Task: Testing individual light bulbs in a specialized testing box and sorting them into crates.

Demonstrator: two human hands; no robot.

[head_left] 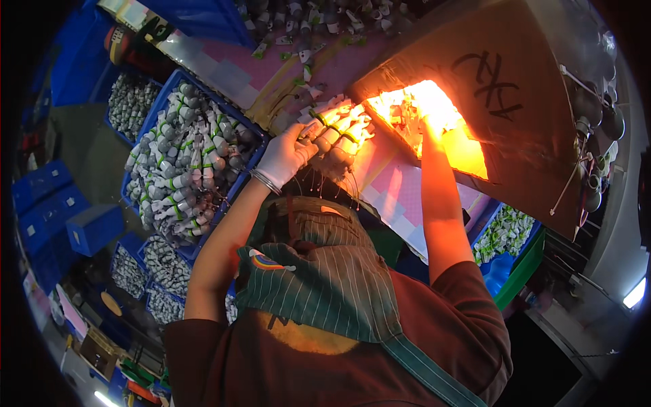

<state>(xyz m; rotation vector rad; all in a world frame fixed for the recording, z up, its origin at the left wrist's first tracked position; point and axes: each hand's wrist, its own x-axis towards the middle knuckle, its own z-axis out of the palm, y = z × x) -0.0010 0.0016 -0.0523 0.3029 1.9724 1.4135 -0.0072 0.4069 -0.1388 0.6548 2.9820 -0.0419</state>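
My left hand (288, 157), in a white glove with a metal bangle at the wrist, grips the near-left side of a bundle of bulb-shaped parts (337, 133). These are white and grey, banded in bright green, with thin wire leads hanging from the near side. My right hand (428, 127) reaches through a cut opening in a brown cardboard box (536, 146). Strong orange-yellow light fills that opening and washes out my fingers, so what they touch is hidden. Pale pieces inside the opening, near my right hand, are too bright to make out.
Left of my arm stands a blue crate (129, 183) heaped with similar green-banded parts. More filled crates (129, 268) lie beyond it. A blue bin of small white-and-green pieces (505, 234) sits right of my right forearm. Loose pieces (308, 68) lie on the far worktop.
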